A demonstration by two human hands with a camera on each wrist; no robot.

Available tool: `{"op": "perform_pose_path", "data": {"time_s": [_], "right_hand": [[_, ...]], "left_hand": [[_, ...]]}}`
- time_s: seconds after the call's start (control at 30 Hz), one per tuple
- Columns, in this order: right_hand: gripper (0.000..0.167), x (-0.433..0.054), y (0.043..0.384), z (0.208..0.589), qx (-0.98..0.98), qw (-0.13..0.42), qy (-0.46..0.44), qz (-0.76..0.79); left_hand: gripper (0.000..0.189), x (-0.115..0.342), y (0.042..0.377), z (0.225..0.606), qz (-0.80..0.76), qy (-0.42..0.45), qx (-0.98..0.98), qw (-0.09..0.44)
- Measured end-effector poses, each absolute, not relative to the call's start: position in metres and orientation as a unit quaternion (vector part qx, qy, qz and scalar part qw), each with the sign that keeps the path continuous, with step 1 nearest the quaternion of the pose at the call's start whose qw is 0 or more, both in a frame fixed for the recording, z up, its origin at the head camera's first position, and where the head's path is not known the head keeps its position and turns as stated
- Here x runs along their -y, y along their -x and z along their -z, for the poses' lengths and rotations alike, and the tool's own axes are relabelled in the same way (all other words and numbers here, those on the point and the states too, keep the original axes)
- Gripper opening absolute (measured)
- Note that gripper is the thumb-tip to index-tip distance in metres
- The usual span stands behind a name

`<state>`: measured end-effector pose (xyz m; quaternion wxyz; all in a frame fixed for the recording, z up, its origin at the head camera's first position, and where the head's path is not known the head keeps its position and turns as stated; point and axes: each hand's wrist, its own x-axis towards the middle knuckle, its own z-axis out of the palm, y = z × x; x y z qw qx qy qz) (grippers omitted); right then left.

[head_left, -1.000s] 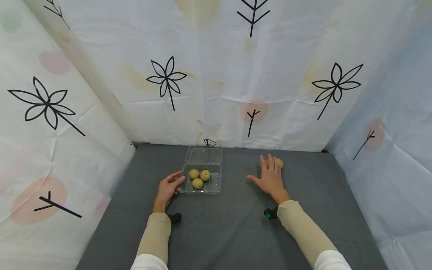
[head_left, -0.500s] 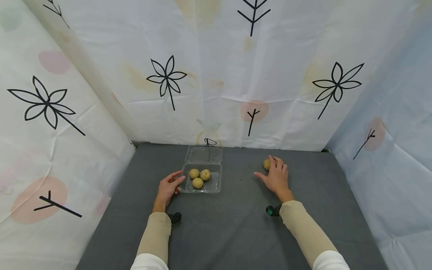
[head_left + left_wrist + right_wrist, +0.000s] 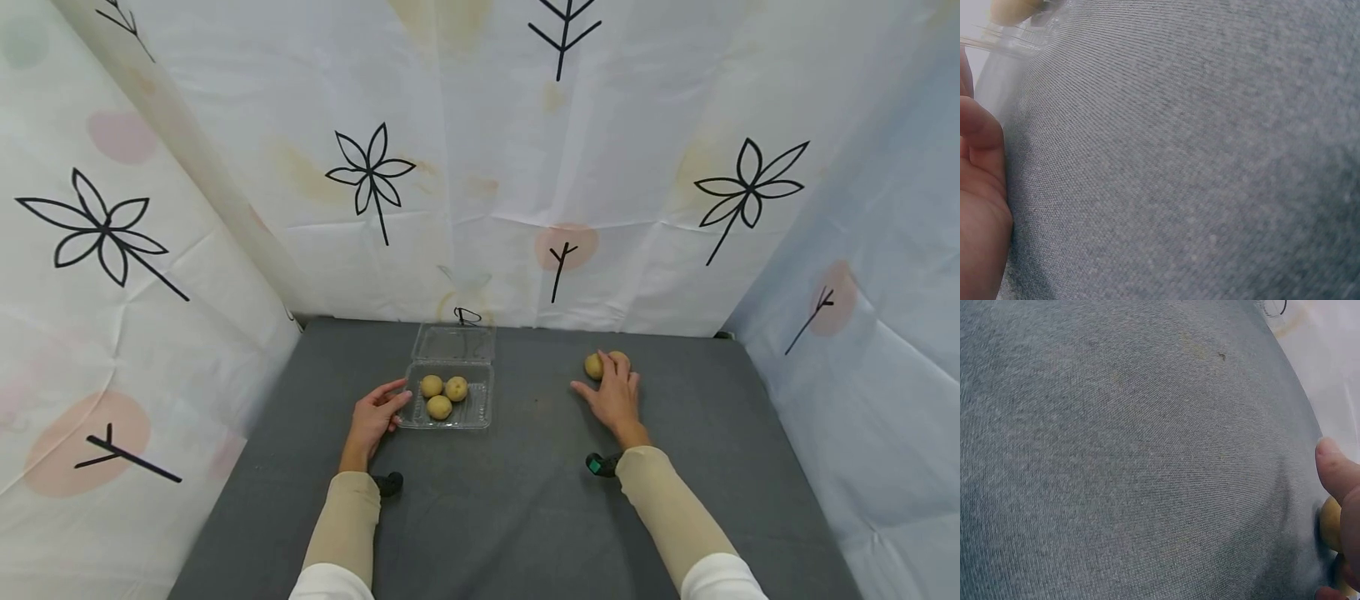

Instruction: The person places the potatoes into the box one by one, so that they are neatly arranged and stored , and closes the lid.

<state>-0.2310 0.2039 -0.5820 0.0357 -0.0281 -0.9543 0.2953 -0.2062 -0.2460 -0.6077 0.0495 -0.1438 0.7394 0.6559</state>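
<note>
A clear plastic clamshell container [image 3: 476, 412] stands with its lid back in the head view, three small yellow potatoes [image 3: 456, 388] in its base. My left hand [image 3: 372, 421] holds the container's left edge between thumb and fingers. To the right, two more potatoes [image 3: 593, 367] lie side by side on the table. My right hand [image 3: 617, 400] is over them, fingertips right at the potatoes and thumb spread out to the left. Its fingers partly hide the right-hand potato. In the right wrist view, a potato [image 3: 1330, 525] shows beside the thumb [image 3: 1335, 469].
A dark grey cloth covers the table [image 3: 517, 500]. White printed curtains [image 3: 480, 167] rise at the back and both sides. A small black loop [image 3: 467, 317] sits at the table's back edge, behind the container's lid.
My right hand has shifted right and its fingers have bent down more over the right-hand potato, so the left one now shows. The left hand and the container have stayed put.
</note>
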Motion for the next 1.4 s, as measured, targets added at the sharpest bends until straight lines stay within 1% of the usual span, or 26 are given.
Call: {"op": "perform_pose_path", "data": {"time_s": [0.27, 0.47, 0.57, 0.7, 0.8, 0.9, 0.97, 1.07, 1.4], "right_hand": [[0.083, -0.198, 0.233, 0.585, 0.946, 0.04, 0.028, -0.322], [0.074, -0.193, 0.233, 0.586, 0.936, 0.044, 0.038, -0.347], [0.066, -0.191, 0.234, 0.586, 0.93, 0.052, 0.039, -0.363], [0.05, -0.187, 0.235, 0.584, 0.931, 0.057, 0.029, -0.359], [0.037, -0.183, 0.237, 0.584, 0.935, 0.079, 0.012, -0.345], [0.028, -0.179, 0.239, 0.587, 0.936, 0.113, -0.002, -0.333], [0.027, -0.178, 0.238, 0.589, 0.936, 0.125, -0.005, -0.328], [0.029, -0.18, 0.237, 0.588, 0.936, 0.124, -0.004, -0.329], [0.038, -0.193, 0.235, 0.582, 0.929, 0.086, 0.009, -0.36]], "left_hand": [[0.051, 0.249, 0.206, 0.609, -0.655, 0.142, -0.741, 0.045], [0.049, 0.251, 0.205, 0.611, -0.651, 0.144, -0.744, 0.042], [0.05, 0.251, 0.204, 0.611, -0.651, 0.144, -0.744, 0.041], [0.052, 0.253, 0.204, 0.61, -0.653, 0.143, -0.742, 0.041], [0.052, 0.253, 0.205, 0.608, -0.654, 0.147, -0.741, 0.042], [0.052, 0.252, 0.204, 0.608, -0.651, 0.149, -0.743, 0.045], [0.05, 0.251, 0.203, 0.608, -0.651, 0.15, -0.743, 0.043], [0.049, 0.249, 0.202, 0.609, -0.654, 0.153, -0.74, 0.041], [0.05, 0.246, 0.204, 0.609, -0.656, 0.144, -0.74, 0.04]]}}
